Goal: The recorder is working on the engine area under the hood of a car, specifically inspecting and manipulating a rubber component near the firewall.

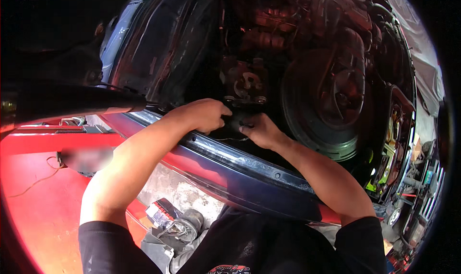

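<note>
Dark small part (pixel 236 120), pinched between two hands just below the rusted bracket (pixel 246 84), is shown inside the wheel arch of a raised vehicle. Its outline is mostly hidden by fingers and shadow; it is judged to be small, rigid and light, possibly greasy, so a fingertip pinch at its two ends is the likely sound hold. The left hand (pixel 204 114) is curled closed, thumb and fingers pressed against the part from its left. The right hand (pixel 259 130) is likewise closed on it from the right, fingertips touching the part; whether either grip fully encloses it cannot be told.

Directly above the bracket, dim reddish suspension members are seen, too dark to count. To the right of the bracket sits one round brake drum or backing plate (pixel 326 101). Below the bracket, one dark blue fender lip (pixel 230 170) runs diagonally, both forearms crossing over it. To the left of the bracket and lower, one red lift arm (pixel 43 142) is visible. Further below the bracket, on the floor, one boxed item (pixel 161 211) lies beside one shoe (pixel 185 226). Counted: two hands, one part, one bracket, one drum.
</note>
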### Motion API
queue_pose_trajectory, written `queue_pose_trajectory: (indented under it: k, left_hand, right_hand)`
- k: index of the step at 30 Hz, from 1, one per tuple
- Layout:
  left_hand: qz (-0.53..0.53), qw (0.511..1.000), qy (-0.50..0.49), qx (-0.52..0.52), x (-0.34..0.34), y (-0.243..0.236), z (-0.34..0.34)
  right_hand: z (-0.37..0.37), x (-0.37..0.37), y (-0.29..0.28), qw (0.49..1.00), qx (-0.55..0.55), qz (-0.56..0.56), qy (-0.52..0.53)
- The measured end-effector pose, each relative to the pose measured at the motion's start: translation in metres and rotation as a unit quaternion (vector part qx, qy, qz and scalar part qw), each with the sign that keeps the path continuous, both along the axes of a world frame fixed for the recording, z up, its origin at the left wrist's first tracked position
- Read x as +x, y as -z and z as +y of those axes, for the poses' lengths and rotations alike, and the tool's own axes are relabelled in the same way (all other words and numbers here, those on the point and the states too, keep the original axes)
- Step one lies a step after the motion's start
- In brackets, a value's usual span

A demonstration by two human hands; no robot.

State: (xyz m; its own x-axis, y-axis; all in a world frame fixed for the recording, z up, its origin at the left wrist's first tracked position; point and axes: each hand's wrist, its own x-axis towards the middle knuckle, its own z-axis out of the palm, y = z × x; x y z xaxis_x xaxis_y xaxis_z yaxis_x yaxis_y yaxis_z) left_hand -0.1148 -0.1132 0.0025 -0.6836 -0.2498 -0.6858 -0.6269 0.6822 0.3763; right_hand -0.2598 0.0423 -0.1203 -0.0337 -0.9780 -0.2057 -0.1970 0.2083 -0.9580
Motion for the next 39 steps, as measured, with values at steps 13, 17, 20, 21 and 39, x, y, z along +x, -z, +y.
queue_pose_trajectory:
  k: [13, 17, 20, 21, 39]
  left_hand:
    - [-0.072, 0.990, 0.108, 0.062, -0.017, 0.070, -0.013]
    - [-0.085, 0.991, 0.086, 0.062, -0.016, 0.062, -0.012]
    - [-0.091, 0.992, 0.068, 0.058, -0.018, 0.071, -0.012]
    - [-0.095, 0.992, 0.062, 0.057, -0.014, 0.071, -0.014]
    - [-0.172, 0.978, 0.114, -0.003, -0.027, 0.073, -0.014]
  right_hand:
    - [-0.015, -0.001, 0.055, 0.979, 0.126, -0.156, 0.027]
    - [-0.018, -0.002, 0.033, 0.955, 0.249, -0.157, 0.044]
    - [-0.011, -0.013, 0.044, 0.978, 0.199, -0.028, -0.056]
    - [-0.010, -0.005, 0.030, 0.978, 0.197, -0.030, -0.063]
    - [0.011, -0.007, 0.002, 0.834, -0.205, 0.489, -0.153]
